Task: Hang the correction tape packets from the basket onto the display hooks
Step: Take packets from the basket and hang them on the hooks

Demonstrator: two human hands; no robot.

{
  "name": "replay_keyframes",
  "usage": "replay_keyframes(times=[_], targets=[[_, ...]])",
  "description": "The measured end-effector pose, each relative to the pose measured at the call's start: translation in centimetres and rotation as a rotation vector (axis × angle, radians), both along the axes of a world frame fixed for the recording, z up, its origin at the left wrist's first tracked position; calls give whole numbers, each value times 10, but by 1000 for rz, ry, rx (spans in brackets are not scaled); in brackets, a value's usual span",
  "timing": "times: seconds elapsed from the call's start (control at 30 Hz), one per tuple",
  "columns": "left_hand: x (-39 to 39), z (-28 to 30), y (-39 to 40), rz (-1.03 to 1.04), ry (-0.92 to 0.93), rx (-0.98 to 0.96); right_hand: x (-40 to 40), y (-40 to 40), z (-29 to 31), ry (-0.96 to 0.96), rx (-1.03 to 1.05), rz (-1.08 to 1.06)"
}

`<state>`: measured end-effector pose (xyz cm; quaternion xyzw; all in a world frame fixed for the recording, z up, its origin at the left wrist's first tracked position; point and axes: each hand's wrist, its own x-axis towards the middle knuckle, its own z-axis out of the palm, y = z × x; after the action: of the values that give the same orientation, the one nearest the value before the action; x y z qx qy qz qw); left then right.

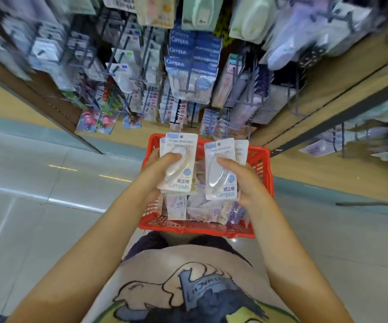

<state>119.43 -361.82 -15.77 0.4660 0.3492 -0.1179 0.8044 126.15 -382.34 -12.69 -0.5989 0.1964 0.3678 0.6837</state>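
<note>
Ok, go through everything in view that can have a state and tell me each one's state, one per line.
Left hand: grips a small stack of packets, thumb across the front.
Right hand: grips another stack, thumb on the blister.
Left stack of packets: held upright above the basket.
Right stack of packets: held upright, not yet hung.
Red basket: on the floor, still holding packets.
Display hooks: mostly loaded with hanging goods.

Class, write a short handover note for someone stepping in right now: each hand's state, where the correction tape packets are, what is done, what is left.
Left hand grips a small stack of packets above the red basket.
Right hand grips another stack beside it.
More packets lie in the basket on the floor.
Display hooks stand ahead.
Done: packets picked up.
Left: hang both stacks, then the rest.
</note>
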Motion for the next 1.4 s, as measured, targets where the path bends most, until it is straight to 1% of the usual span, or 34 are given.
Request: replay_keyframes(times=[0.1,0.17,0.27,0.4,0.53,0.73,0.87,0.93,1.07,1.17,1.23,1.33,1.4], targets=[[3,23,2,37,-53,20,6,-13,27,-24,148,-101],[5,39,0,36,-92,46,11,-14,44,-44,207,-123],[11,67,-3,24,-175,99,15,-3,67,-95,207,-85],[27,104,-7,-2,-276,195,15,22,103,-223,171,-32],[38,128,-3,-47,-387,310,18,40,136,-308,125,-60],[49,160,20,21,-457,332,29,46,174,-394,197,-37],[49,178,25,-32,-538,305,23,58,190,-398,300,13],[48,181,27,-48,-577,311,20,65,194,-417,274,25],[47,182,33,-53,-566,269,19,78,199,-467,163,16],[48,187,48,13,-520,243,26,81,205,-518,84,-15],[49,197,63,66,-530,244,32,81,212,-539,58,-30],[54,222,88,96,-574,282,42,89,228,-564,76,-3],[58,240,101,111,-631,323,46,101,245,-676,114,18]])
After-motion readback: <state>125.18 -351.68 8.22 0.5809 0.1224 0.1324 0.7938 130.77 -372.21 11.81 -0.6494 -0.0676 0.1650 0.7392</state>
